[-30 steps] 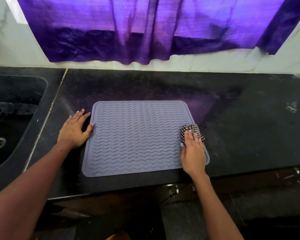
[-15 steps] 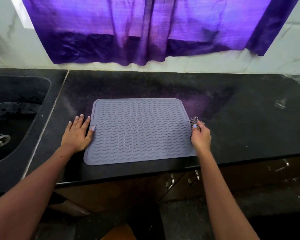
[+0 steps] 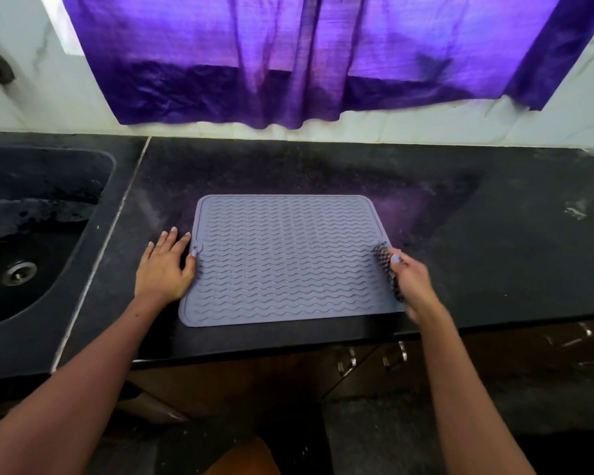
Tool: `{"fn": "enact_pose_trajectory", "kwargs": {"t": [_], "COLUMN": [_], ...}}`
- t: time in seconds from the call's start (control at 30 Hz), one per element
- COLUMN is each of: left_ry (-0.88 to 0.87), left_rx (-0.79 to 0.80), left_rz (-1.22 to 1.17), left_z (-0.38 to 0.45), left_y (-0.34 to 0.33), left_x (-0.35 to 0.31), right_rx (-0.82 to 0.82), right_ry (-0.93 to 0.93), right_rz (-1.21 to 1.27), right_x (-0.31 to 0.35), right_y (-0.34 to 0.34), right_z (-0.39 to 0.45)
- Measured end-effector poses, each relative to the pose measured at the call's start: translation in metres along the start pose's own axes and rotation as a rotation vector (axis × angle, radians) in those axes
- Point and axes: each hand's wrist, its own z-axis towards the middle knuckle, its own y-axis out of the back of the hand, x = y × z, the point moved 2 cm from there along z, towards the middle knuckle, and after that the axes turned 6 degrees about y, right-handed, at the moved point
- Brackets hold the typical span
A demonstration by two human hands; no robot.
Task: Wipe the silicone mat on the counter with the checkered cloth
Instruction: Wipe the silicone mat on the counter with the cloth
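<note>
1. The grey silicone mat (image 3: 288, 260) lies flat on the black counter (image 3: 494, 234), near its front edge.
2. The left hand (image 3: 163, 269) lies flat and open — its thumb presses the mat's left edge.
3. The right hand (image 3: 414, 282) grips the checkered cloth (image 3: 386, 269) at the mat's right edge — it looks blurry.

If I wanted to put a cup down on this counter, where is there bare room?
The widest bare stretch of counter lies right of the mat, past the right hand and cloth. A second strip runs behind the mat, below the curtain. The left is tight: the left hand fills the gap before the sink.
</note>
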Motion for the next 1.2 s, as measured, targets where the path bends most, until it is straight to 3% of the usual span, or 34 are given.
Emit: {"fn": "enact_pose_trajectory", "kwargs": {"t": [0.07,0.13,0.27,0.37,0.53,0.6,0.67,0.73,0.8,0.93,1.0,1.1,1.2], "left_ry": [-0.002,-0.002,0.004,0.007,0.002,0.0,-0.004,-0.007,-0.01,-0.012,-0.01,-0.005,-0.006], "left_rx": [0.007,0.007,-0.002,-0.019,-0.023,-0.025,-0.024,-0.019,-0.02,-0.02,-0.023,-0.028,-0.022], "left_rz": [-0.007,-0.008,-0.017,-0.021,-0.011,-0.013,-0.019,-0.026,-0.028,-0.016,-0.01,-0.011,-0.008], "left_z": [0.0,-0.001,0.0,0.001,0.002,0.001,0.001,0.001,0.001,0.003,0.003,0.004,0.005], "left_y": [0.0,0.0,-0.001,-0.003,-0.003,-0.002,-0.001,-0.001,-0.001,-0.003,-0.004,-0.005,-0.006], "left_x": [-0.001,0.0,0.001,0.003,0.004,0.003,0.002,0.002,0.003,0.005,0.006,0.007,0.007], "right_rx": [-0.208,-0.306,0.067,0.137,0.294,0.301,0.195,0.046,0.003,0.249,0.276,0.26,0.39], "right_ry": [-0.044,0.075,0.364,0.5,0.507,0.309,0.045,-0.036,0.115,0.429,0.554,0.591,0.51], "right_rz": [0.078,-0.122,-0.68,-1.063,-1.008,-0.689,-0.218,0.0,-0.149,-0.704,-1.025,-1.106,-1.023], "right_x": [0.015,0.028,0.01,-0.013,-0.007,0.009,0.028,0.04,0.048,0.02,0.002,0.003,0.02], "right_y": [-0.005,-0.023,-0.073,-0.083,-0.075,-0.07,-0.069,-0.074,-0.09,-0.133,-0.143,-0.145,-0.142], "right_z": [0.002,-0.009,-0.03,-0.029,-0.007,0.005,0.01,0.01,-0.006,-0.044,-0.052,-0.047,-0.033]}}
